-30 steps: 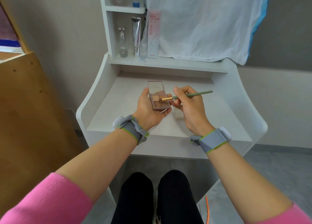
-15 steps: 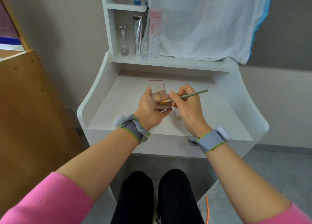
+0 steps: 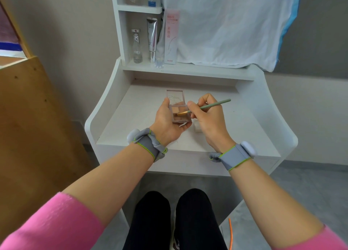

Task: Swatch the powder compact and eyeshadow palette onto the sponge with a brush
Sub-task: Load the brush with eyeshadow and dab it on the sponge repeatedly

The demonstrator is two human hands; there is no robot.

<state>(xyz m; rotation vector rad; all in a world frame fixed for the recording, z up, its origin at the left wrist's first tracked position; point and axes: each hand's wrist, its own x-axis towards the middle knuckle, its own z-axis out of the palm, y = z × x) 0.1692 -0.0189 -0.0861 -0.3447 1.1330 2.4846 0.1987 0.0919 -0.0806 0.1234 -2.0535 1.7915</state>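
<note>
In the middle of the frame we are holding the palette open in our left hand. The thumb is curling over its left edge and the fingers are wrapping beneath it. Its clear lid is tilting up toward the back of the desk.

Just right of it, our right hand is pinching the brush between thumb and curled fingers. The green handle is slanting up to the right, and the golden bristles are touching a tan pan near the palette's centre.

The sponge, a small white block, is lying on the desk just below and right of the palette, partly hidden by our right hand.

We are wearing grey wristbands edged in green, and pink sleeves are filling the lower corners.

In the upper middle, a glass bottle, a silver tube and a tall pink box are standing side by side on the shelf. A white cloth is hanging to their right.

An orange cable is lying on the floor at lower right.
</note>
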